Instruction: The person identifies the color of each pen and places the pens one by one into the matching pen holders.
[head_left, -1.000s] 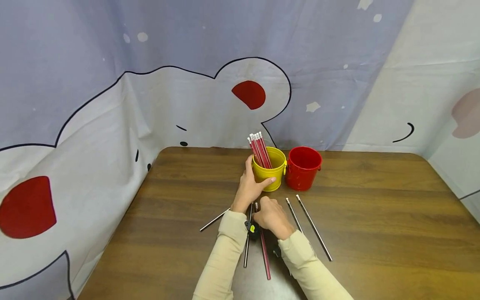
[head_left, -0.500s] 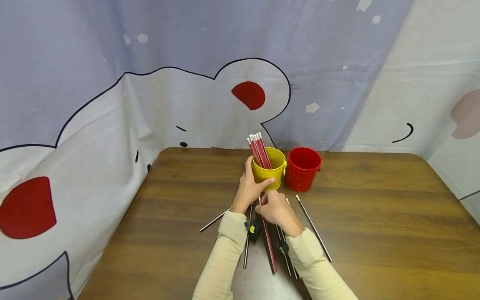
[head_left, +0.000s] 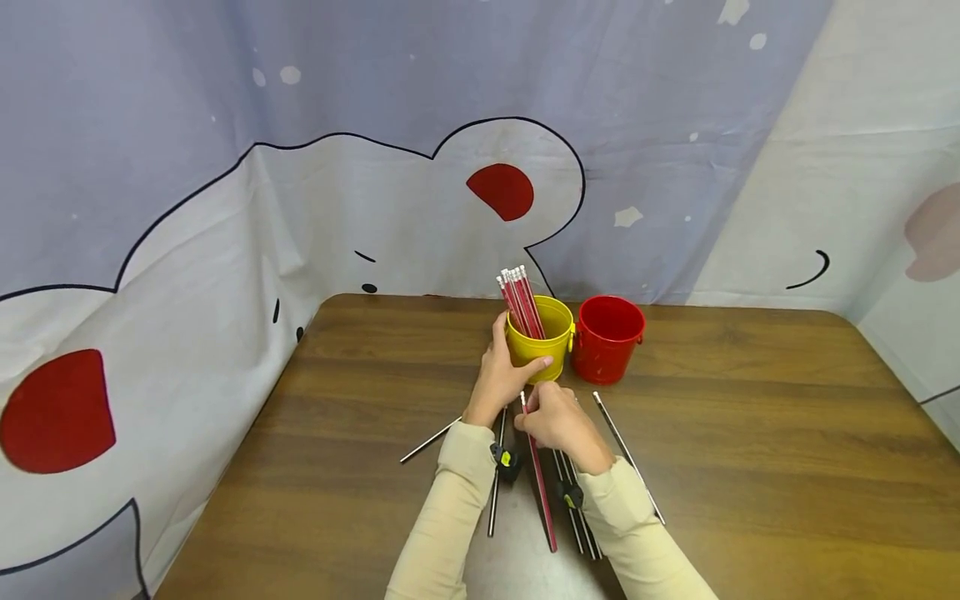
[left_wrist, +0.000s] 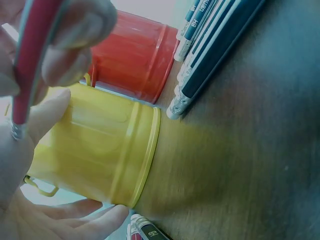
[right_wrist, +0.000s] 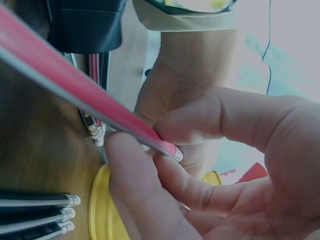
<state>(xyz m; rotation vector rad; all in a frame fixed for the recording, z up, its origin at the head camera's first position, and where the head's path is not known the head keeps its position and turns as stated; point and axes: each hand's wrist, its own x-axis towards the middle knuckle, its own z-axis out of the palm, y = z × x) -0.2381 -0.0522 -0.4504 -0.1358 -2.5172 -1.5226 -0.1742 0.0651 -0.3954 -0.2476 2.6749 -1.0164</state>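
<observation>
A yellow bucket (head_left: 559, 348) stands at the table's back with several red pencils (head_left: 522, 302) leaning in it, eraser ends up. My left hand (head_left: 497, 382) grips its near-left side, thumb across the front and fingers around the left. In front of it my right hand (head_left: 561, 423) pinches another red pencil (head_left: 543, 508) just below its white eraser. In the right wrist view this red pencil (right_wrist: 85, 90) runs slanted between thumb and fingertips. The left wrist view has its eraser end in front of the yellow bucket (left_wrist: 100, 145).
A red bucket (head_left: 606, 354) stands right beside the yellow one. Dark striped pencils (left_wrist: 220, 55) lie right of and under my right forearm. Two more lie left, one dark pencil (head_left: 492, 504) by my left wrist and one slanted pencil (head_left: 430, 440) farther out. A patterned cloth (head_left: 375, 208) hangs behind.
My right hand has shifted slightly right and toward the yellow bucket with the pinched red pencil, whose lower end has swung right. The left hand keeps its grip on the bucket.
</observation>
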